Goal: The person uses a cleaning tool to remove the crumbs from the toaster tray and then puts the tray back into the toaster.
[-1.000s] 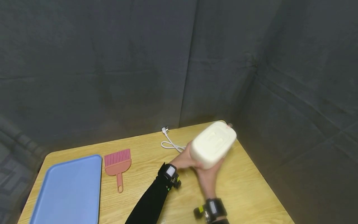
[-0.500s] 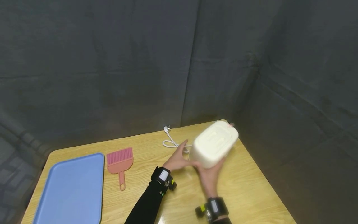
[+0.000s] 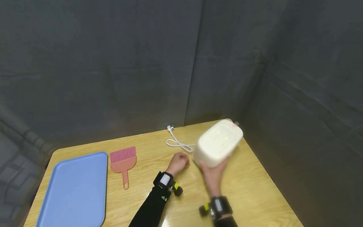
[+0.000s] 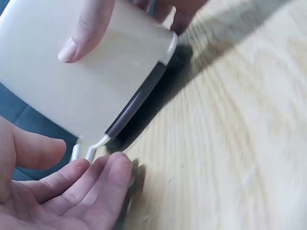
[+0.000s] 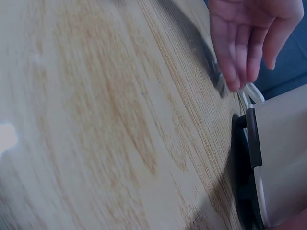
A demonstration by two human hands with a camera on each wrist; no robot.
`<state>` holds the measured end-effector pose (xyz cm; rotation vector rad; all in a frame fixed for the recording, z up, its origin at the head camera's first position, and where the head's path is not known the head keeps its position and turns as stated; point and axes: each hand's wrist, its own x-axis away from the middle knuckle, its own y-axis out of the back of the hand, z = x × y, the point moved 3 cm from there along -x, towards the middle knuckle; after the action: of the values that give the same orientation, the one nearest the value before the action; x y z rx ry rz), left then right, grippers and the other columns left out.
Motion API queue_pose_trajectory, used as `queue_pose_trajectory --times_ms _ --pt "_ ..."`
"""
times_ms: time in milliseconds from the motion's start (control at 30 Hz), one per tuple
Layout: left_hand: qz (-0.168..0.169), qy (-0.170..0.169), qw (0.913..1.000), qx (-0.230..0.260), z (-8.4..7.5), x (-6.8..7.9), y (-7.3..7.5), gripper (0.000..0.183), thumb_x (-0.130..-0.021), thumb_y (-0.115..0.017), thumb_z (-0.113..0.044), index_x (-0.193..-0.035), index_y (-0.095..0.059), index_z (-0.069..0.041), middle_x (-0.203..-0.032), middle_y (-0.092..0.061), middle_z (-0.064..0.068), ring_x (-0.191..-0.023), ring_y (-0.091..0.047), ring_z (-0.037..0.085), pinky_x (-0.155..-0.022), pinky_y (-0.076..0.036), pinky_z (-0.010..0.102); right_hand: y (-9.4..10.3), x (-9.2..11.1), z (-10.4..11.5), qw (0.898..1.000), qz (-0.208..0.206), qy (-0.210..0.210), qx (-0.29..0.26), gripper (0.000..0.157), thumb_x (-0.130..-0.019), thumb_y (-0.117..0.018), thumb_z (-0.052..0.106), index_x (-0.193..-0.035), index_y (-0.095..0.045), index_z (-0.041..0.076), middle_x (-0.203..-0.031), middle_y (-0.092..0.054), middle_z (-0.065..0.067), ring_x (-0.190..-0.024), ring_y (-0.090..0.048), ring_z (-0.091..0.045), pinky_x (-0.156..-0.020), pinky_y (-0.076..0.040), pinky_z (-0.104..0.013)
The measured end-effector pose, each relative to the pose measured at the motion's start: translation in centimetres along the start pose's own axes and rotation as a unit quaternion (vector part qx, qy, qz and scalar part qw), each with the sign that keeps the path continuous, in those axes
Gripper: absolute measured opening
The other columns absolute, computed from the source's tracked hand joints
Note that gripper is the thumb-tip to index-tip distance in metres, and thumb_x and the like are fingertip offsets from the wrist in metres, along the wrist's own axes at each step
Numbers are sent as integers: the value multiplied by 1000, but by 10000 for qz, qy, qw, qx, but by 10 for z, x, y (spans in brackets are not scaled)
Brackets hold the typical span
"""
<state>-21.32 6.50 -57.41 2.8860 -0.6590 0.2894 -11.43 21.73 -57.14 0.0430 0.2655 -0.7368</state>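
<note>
A cream, rounded toaster-like appliance (image 3: 216,143) stands at the right of the table, its shallow-recessed face up. My right hand (image 3: 214,175) holds its near end, the thumb on the side wall and the other fingers partly hidden. In the left wrist view, a dark strip (image 4: 136,100) runs along the lower edge above a shadow on the wood. My left hand (image 3: 178,163) is just left of the appliance, fingers loosely bent and thumb apart. Its fingertips are near the white cord (image 5: 254,93), with no grip on it visible.
A white plug (image 3: 170,128) and looped cord lie behind the left hand. Further left are a pink brush (image 3: 123,160) with a handle and a blue tray (image 3: 76,189). Dark curtains (image 3: 141,69) stand behind and to the right of the wooden table (image 3: 241,195).
My left hand has left the appliance's side, spread out, then moved lower with its fingers bent. The right hand keeps its hold, and the appliance sits almost where it was.
</note>
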Motion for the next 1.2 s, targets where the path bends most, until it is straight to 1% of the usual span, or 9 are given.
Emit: queue_pose_trajectory --times_ms 67,133,300,367,433,533,767,900,1200 --pt "150 317 9980 527 4 2 -5 18 -92 -58 2 -106 -63 13 -91 -67 22 -79 -71 30 -75 -61 39 0 1 3 10000 -6 -3 -31 133 -71 -89 -2 -160 -3 45 -152 -39 6 -128 -52 -21 -109 -42 -46" --pt "238 548 9947 839 6 3 -9 20 -90 -57 3 -104 -63 15 -92 -68 24 -79 -71 29 -77 -61 40 0 2 8 9999 21 26 -120 131 -71 -89 -3 -160 -5 43 -152 -40 5 -128 -52 -21 -108 -42 -46" --pt "478 774 9877 1275 8 6 -18 22 -86 -58 3 -102 -65 18 -94 -70 31 -81 -73 32 -79 -60 44 -2 4 22 9995 118 192 -214 130 -70 -89 -6 -162 -6 37 -153 -39 3 -130 -51 -22 -109 -42 -46" --pt "593 876 9819 1570 10 5 -22 22 -87 -59 3 -103 -66 17 -95 -70 32 -84 -73 35 -82 -59 46 -3 4 25 9993 135 257 -244 132 -69 -89 -7 -162 -7 35 -153 -39 4 -131 -51 -21 -109 -43 -44" --pt "693 1019 9735 1926 14 3 -26 23 -89 -61 2 -107 -67 16 -97 -71 31 -89 -73 38 -85 -58 49 -3 4 26 9989 153 321 -307 134 -67 -90 -8 -162 -6 35 -154 -38 4 -131 -51 -22 -108 -43 -43" --pt "801 1171 9623 2321 18 0 -31 24 -91 -62 1 -110 -67 14 -95 -72 28 -90 -73 37 -88 -56 51 -3 4 25 9982 180 387 -415 136 -65 -90 -10 -162 -5 35 -155 -37 3 -131 -51 -22 -108 -44 -42" --pt "816 1458 9435 2860 19 1 -35 27 -92 -61 2 -115 -64 15 -96 -73 27 -92 -74 37 -90 -55 52 -5 4 28 9966 336 556 -514 138 -64 -90 -10 -163 -3 33 -156 -38 1 -129 -52 -26 -105 -47 -42" --pt "798 1519 9389 2984 19 3 -36 26 -93 -59 3 -116 -63 15 -97 -72 27 -92 -73 38 -89 -56 52 -5 5 27 9974 298 476 -460 138 -64 -90 -10 -162 -4 34 -155 -39 1 -129 -52 -24 -105 -47 -41" --pt "826 1402 9411 2964 22 8 -37 25 -98 -54 2 -116 -62 17 -102 -71 29 -99 -72 40 -90 -55 51 -5 8 27 9988 188 352 -277 137 -66 -90 -9 -162 -3 34 -156 -36 4 -132 -49 -21 -109 -43 -42"
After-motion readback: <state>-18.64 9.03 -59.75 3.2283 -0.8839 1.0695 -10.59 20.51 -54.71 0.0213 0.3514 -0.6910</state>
